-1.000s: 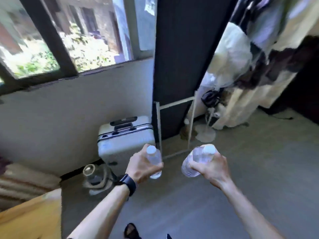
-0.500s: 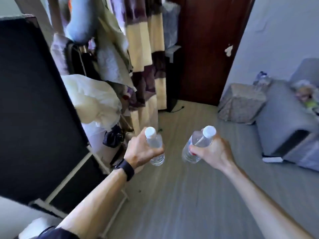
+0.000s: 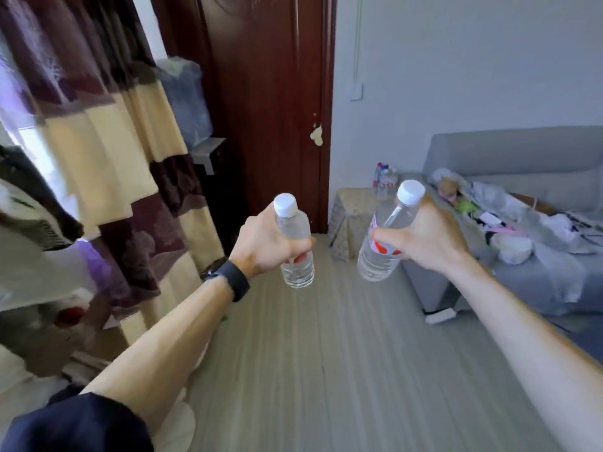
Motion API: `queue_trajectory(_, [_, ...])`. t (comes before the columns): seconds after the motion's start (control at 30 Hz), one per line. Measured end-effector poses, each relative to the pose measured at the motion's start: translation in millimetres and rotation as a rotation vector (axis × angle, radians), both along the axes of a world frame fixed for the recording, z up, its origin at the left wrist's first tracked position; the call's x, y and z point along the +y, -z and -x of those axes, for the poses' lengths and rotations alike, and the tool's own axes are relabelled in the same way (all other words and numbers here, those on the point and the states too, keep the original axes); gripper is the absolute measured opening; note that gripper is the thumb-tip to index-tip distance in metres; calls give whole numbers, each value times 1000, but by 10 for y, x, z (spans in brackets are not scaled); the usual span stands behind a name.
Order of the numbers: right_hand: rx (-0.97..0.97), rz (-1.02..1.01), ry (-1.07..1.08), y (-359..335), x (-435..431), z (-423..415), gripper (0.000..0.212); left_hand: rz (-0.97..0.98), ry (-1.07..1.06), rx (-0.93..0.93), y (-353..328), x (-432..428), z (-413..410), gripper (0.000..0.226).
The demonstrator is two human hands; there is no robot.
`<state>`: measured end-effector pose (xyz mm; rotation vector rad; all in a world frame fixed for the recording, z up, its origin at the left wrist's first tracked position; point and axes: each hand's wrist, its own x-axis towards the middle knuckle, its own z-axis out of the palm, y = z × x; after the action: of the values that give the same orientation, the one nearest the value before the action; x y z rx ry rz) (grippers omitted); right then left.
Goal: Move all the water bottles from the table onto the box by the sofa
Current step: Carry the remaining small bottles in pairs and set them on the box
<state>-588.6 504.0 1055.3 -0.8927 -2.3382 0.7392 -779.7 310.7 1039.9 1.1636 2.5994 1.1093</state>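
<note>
My left hand (image 3: 264, 246) grips one bottle (image 3: 298, 272), my right hand (image 3: 424, 236) the other bottle (image 3: 375, 265); I should carry both steadily to the far box (image 3: 346, 220).

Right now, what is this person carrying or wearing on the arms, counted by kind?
Water bottles: 2, the left bottle in the left hand, the right bottle in the right hand.
Black watch: 1, on the left wrist.
Total: 3.

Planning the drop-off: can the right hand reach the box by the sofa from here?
Probably not yet: the right hand holds its bottle short of the box, which looks farther off; only bare floor lies between.
</note>
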Motion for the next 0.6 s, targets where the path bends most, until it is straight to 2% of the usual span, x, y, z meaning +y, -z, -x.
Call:
queue_trajectory(0.2, [-11, -10, -40, -246, 1313, 534, 63, 3, 0, 13, -307, 1292, 506, 51])
queue_trajectory(0.4, [21, -31, 26, -568, 2474, 1126, 78, -45, -40, 11, -663, 2364, 1204, 49])
queue_trajectory(0.6, [103, 2, 78, -663, 3525, 1719, 61, -54, -27, 32, -729, 3458, 1921, 45])
